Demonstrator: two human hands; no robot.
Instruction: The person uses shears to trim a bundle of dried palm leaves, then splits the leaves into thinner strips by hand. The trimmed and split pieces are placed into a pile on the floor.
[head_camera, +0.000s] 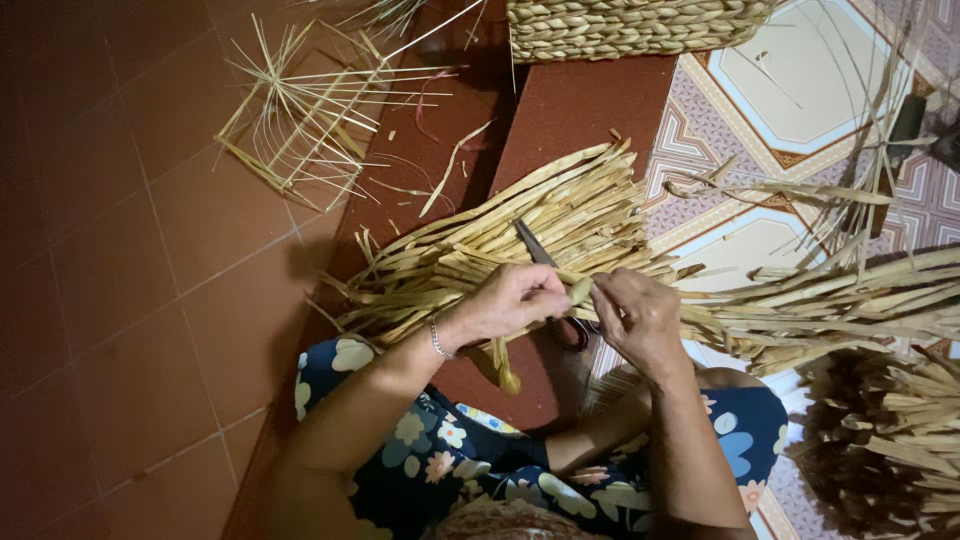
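left hand (512, 300): fingers pinch the dried strand (580, 290)
right hand (637, 315): fingers pinch its other side
strand: above the lap, over the scissors (550, 285)
risk: brittle strand likely splits if twisted hard

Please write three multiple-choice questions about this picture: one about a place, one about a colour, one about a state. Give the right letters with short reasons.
1. Where do the scissors lie?
A. on the straw bundle
B. inside the woven basket
C. on the bare tiles

2. What colour are the scissor handles?
A. yellow
B. dark red
C. white

3. How is the strand held?
A. by the left hand alone
B. between left hand and right hand
C. not held

Answers: 1 A, the blades rest across the straw; 2 B, a dark red loop shows below the hands; 3 B, both hands pinch it.
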